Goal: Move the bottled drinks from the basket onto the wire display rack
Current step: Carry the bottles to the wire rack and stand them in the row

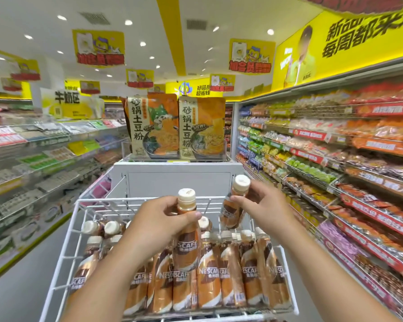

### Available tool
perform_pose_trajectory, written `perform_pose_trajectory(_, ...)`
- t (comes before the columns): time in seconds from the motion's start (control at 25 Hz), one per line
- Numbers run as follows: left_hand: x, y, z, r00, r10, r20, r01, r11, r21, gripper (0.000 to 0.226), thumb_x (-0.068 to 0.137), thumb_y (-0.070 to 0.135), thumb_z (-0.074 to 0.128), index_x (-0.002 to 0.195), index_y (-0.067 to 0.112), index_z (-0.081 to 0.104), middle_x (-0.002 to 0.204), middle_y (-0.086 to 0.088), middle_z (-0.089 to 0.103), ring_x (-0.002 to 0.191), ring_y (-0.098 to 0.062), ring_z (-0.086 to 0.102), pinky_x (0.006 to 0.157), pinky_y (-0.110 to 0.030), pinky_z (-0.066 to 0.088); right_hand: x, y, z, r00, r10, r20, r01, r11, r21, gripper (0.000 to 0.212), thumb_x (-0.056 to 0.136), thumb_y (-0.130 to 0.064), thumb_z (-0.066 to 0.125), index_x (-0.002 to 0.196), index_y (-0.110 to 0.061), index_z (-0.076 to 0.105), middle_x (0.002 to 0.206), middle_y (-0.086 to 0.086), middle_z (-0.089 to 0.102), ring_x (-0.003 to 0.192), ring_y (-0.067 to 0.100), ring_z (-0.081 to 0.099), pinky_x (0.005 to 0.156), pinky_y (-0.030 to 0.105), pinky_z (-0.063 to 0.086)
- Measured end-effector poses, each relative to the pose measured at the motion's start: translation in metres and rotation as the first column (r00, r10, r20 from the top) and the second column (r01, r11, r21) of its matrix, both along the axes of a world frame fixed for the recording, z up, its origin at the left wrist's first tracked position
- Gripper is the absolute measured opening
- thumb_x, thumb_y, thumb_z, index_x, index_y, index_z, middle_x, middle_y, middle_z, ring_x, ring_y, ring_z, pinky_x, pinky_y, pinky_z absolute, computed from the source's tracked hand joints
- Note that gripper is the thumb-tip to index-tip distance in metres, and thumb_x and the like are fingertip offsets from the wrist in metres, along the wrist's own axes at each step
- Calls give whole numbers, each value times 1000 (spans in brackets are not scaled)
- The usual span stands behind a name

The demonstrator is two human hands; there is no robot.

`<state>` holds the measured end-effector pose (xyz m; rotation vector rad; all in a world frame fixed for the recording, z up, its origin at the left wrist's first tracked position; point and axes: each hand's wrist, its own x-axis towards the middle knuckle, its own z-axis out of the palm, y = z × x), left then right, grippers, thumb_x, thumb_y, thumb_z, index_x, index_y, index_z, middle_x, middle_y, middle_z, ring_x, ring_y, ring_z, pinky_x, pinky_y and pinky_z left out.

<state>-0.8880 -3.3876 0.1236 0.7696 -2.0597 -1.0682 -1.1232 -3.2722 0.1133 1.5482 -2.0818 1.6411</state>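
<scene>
Over the white wire rack point(63, 249) of bottles point(230, 275), the left hand point(158, 219) grips one upright bottle point(186, 231); the right hand point(263, 205) pinches a tilted bottle point(235, 205) near the rack's back.

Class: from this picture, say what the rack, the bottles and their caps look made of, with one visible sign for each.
Rack: metal wire, glossy white coating; thin welded-looking grid.
Bottles: probably plastic, wrapped in shiny printed sleeves; highlights on the labels.
Caps: matte cream plastic, moulded shape. Both hands hold one bottle each.
</scene>
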Motion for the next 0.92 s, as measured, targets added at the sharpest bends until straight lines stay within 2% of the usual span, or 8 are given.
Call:
perform_pose_trajectory(0.12, -4, -9, -3, 1000, -13, -14, 14, 1000, 26, 21, 77, 45, 85, 90, 30, 79, 88, 15, 78, 86, -8, 74, 84, -33, 55, -7, -12, -16, 999, -6, -40, 7, 1000, 15, 17, 82, -27, 85, 96, -29, 75, 96, -12, 75, 94, 9, 70, 88, 45, 56)
perform_pose_trajectory(0.36, -14, -18, -10, 1000, -10, -12, 11, 999, 46, 18, 79, 42, 84, 91, 30, 79, 89, 14, 78, 85, -5, 73, 88, -36, 57, -15, -33, -43, 992, 14, -125, -11, 999, 31, 25, 83, -27, 85, 104, -34, 73, 106, -23, 71, 104, 3, 65, 92, 34, 53)
perform_pose_trajectory(0.48, -17, -19, -13, 1000, 0, -8, 1, 999, 50, 17, 79, 43, 84, 90, 32, 78, 89, 17, 78, 83, -2, 72, 83, -31, 57, -15, -37, -52, 994, 17, -111, -15, 1000, 21, 28, 84, -30, 84, 110, -34, 74, 109, -23, 72, 108, 0, 64, 93, 23, 49)
perform_pose_trajectory(0.64, -20, -20, -17, 1000, 5, -20, -4, 998, 64, 16, 79, 43, 84, 90, 33, 78, 87, 19, 77, 81, 2, 71, 72, -22, 50, -15, -40, -67, 997, -11, -81, 16, 998, 53, 32, 83, -31, 84, 113, -31, 75, 114, -22, 71, 112, -7, 60, 96, 15, 45)
perform_pose_trajectory(0.72, -21, -22, -18, 1000, 0, -21, 2, 998, 65, 15, 80, 41, 83, 90, 32, 77, 86, 21, 77, 80, 5, 70, 67, -17, 47, -14, -44, -72, 1000, -15, -12, 15, 998, 57, 31, 83, -26, 85, 111, -30, 74, 112, -24, 69, 109, -14, 58, 93, 6, 41)
perform_pose_trajectory(0.8, -23, -24, -18, 999, -11, -36, 13, 997, 73, 14, 81, 38, 83, 91, 31, 78, 86, 19, 77, 81, 4, 71, 69, -18, 51, -13, -52, -75, 999, -38, 13, 37, 997, 63, 29, 84, -23, 84, 110, -29, 72, 108, -18, 69, 104, -7, 60, 88, 9, 43)
perform_pose_trajectory(0.92, -26, -28, -21, 998, -34, -51, 38, 995, 97, 15, 80, 36, 85, 91, 28, 79, 89, 12, 79, 85, -5, 74, 80, -27, 56, -11, -63, -79, 992, -122, 20, 117, 977, 177, 24, 89, -25, 78, 103, -27, 59, 101, -10, 63, 92, 1, 58, 73, 14, 43)
